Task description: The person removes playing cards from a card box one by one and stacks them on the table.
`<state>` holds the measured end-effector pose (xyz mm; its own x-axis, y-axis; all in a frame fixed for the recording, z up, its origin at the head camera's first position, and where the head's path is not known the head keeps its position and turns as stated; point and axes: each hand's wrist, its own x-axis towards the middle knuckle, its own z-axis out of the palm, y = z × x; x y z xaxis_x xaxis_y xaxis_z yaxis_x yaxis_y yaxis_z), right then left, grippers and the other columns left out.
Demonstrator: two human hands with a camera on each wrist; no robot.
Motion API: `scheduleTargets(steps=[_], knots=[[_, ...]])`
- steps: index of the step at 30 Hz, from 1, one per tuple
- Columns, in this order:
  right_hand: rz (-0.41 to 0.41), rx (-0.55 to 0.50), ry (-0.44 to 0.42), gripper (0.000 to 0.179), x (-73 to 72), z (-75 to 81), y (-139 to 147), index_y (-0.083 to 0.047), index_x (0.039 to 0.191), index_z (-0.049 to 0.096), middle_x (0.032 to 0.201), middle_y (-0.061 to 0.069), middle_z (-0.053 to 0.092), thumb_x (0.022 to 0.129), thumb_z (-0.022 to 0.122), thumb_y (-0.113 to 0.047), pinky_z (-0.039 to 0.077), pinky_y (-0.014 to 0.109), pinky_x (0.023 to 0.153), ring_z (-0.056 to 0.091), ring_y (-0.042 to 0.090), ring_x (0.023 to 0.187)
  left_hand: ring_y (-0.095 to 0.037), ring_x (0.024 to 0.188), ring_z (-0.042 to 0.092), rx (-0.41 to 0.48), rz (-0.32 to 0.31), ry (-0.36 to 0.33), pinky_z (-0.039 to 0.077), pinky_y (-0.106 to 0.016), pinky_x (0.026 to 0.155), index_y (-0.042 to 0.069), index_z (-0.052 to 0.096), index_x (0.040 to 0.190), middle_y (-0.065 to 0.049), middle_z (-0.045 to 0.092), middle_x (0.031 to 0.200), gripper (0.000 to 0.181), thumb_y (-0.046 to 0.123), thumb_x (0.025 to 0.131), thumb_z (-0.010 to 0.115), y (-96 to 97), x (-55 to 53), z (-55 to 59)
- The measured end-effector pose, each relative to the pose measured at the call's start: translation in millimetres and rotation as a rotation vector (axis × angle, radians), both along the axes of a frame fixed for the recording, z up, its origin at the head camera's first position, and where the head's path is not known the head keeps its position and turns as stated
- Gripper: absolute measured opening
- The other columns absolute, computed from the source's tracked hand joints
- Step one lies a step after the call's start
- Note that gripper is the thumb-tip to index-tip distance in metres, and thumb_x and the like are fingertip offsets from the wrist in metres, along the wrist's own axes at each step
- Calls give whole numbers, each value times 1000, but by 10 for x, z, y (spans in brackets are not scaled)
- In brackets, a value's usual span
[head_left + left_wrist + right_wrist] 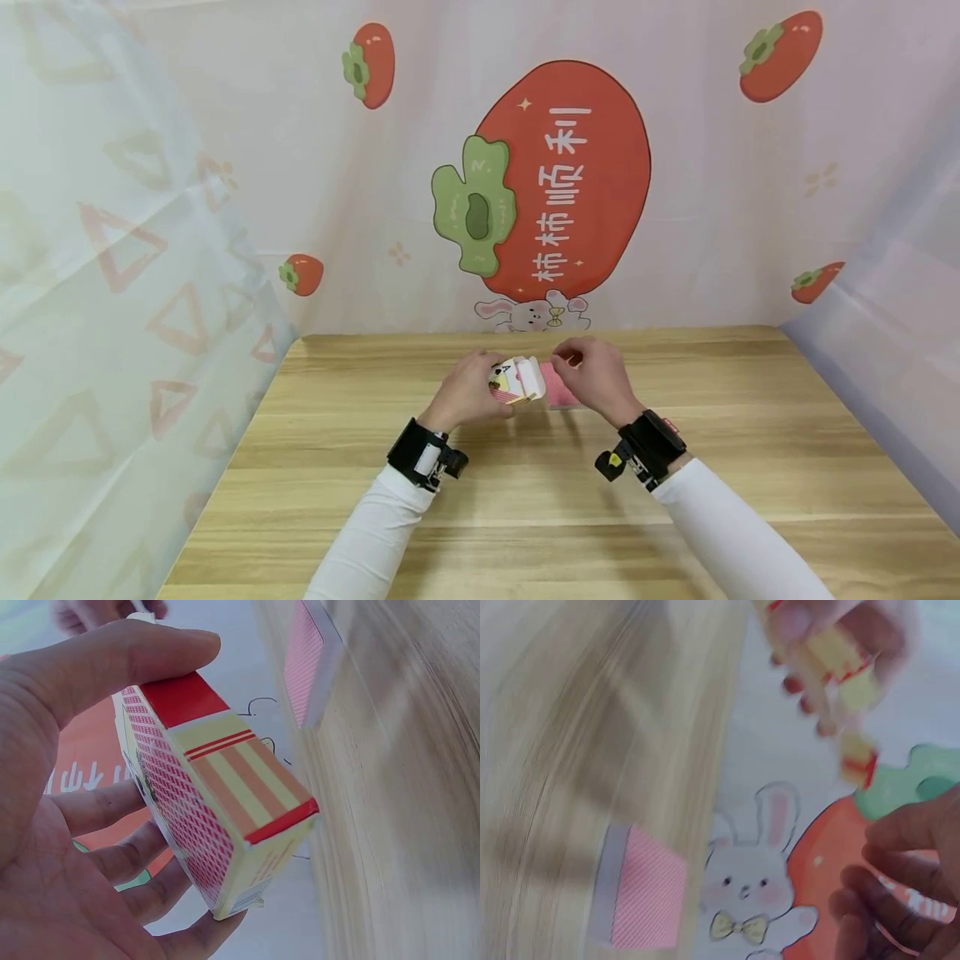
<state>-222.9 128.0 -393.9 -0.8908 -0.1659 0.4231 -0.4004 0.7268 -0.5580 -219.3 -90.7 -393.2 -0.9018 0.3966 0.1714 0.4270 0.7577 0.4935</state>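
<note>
My left hand [468,392] grips a playing-card box [510,385] above the table, thumb on one narrow side and fingers around the other. The box is tilted, its flap end turned right and open; its striped side and red-checked face show in the left wrist view [247,769]. A deck of cards [557,385] with pink-red backs lies on the table just right of the box. My right hand [597,379] hovers by the deck with fingers loosely bent and nothing between them; the right wrist view shows a gap between thumb and fingers [877,877].
The wooden table [525,517] reaches back to a pale curtain [697,250] printed with persimmons and a rabbit. Similar cloth hangs at the left and right sides. A camera on a black band [651,446] sits on each wrist.
</note>
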Motion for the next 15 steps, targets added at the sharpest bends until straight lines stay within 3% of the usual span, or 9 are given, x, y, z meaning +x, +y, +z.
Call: scheduleTargets(steps=[7,15], knots=[[172,-1,34,10,181,90,-53,-16,89,69,86,-7,59,81,67,-22,43,27,64,53,12,76,-13,86,48,9,-52,17,40,-27,71,9,57,117,-1,52,102,71,35,55,81,61,5,26],[184,57,83,12,264,107,-8,-15,88,69,86,-5,59,76,71,-17,42,27,63,52,14,75,-13,87,47,-8,-74,10,40,-26,71,9,56,118,0,50,102,71,34,56,82,135,5,14]])
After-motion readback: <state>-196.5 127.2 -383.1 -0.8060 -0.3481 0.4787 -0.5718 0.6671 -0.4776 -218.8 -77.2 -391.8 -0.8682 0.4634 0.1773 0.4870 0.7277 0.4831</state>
